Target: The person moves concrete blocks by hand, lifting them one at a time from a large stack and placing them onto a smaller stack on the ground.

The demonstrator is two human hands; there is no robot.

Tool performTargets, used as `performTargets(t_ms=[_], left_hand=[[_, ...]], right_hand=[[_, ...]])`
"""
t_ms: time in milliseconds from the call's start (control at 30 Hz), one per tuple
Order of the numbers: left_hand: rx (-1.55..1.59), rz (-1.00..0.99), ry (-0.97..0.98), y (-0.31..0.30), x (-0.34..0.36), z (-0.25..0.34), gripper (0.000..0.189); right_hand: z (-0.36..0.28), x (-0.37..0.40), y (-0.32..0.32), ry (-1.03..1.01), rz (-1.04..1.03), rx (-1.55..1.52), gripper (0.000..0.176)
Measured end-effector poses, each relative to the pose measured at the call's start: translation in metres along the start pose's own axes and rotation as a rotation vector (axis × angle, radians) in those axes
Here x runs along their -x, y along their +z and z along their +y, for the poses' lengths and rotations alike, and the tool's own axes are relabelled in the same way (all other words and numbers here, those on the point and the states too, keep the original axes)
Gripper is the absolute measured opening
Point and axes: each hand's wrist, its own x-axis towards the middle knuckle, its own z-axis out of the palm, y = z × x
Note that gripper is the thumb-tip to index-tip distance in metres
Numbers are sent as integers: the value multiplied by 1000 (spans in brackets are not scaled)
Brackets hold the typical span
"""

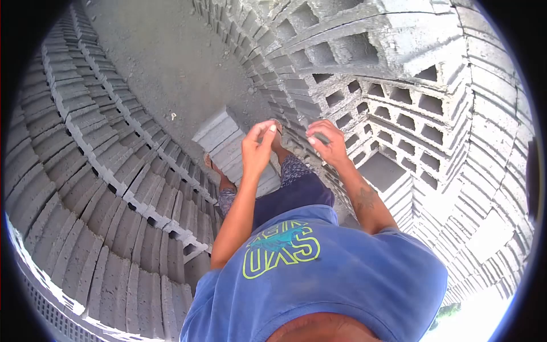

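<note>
My left hand is raised in front of my body, its thumb and fingers pressed together; anything pinched there is too small to name. Across from it, my right hand has its fingers curled towards the thumb. A small greyish patch shows among those fingers, but I cannot make out what it is. The two hands are apart. Below and to the left of them is a low group of grey concrete blocks, between my legs.
Curved rows of stacked concrete blocks fill the left side. A tall stack of hollow blocks rises close on the right, with openings facing me. Dusty ground with small rubble runs between them. My foot stands near the right stack.
</note>
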Motion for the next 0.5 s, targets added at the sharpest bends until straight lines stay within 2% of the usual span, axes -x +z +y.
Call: performTargets(t_ms=[33,67,133,167,233,267,300,333,367,433,500], left_hand=[[94,-45,59,32,-3,45,27],[161,-36,164,62,-9,81,29],[261,-32,231,109,-23,153,32],[261,-36,247,124,-30,169,32],[187,-51,109,156,-50,197,54],[189,-63,128,168,-54,207,54],[302,-34,37,174,-57,214,73],[411,2,-60,177,-59,217,93],[403,4,-55,177,-61,218,93],[400,-56,18,171,-61,219,113],[407,-85,28,166,-53,222,109]], right_hand=[[-33,-7,-42,-95,105,11,20],[-51,-16,-82,-244,207,64,24],[-87,-37,-148,-383,508,96,32],[-97,-49,-180,-406,607,116,29],[-111,-75,-230,-230,729,204,28],[-103,-91,-253,-211,709,191,31],[-97,-105,-268,-124,693,204,33],[-92,-120,-277,-71,675,254,48],[-82,-133,-284,-73,679,246,48],[-69,-155,-289,65,442,89,54],[-71,-166,-286,88,393,193,57]])
